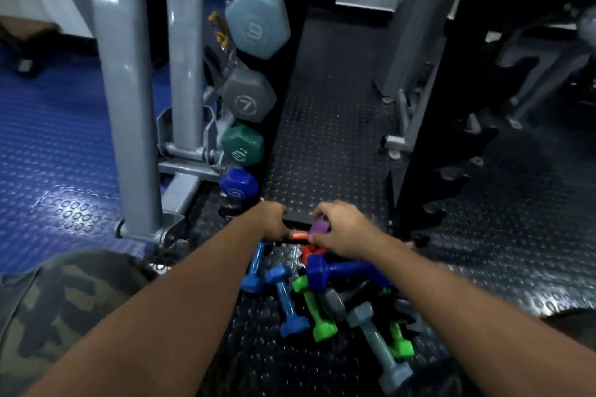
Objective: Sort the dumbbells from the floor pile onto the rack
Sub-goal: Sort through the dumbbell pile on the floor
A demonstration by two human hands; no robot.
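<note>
Both hands curl onto dumbbells at the pile's far edge.

Right hand (342, 229) pinches the purple dumbbell (320, 226); left hand (272, 221) seems wrapped on the orange dumbbell (298, 235), its bar running crosswise between my hands. Rack (283, 74) stands ahead-left, nearer my left; open floor (325, 138) lies straight beyond the pile (322, 293).

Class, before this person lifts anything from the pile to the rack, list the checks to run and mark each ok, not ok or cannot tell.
1. Right hand grips the purple dumbbell: ok.
2. Left hand has a firm hold on the orange dumbbell: cannot tell.
3. Purple dumbbell free of the pile: cannot tell.
4. Rack within reach: ok.
5. A free slot on the rack: cannot tell.
6. Floor between pile and rack bare: ok.
</note>
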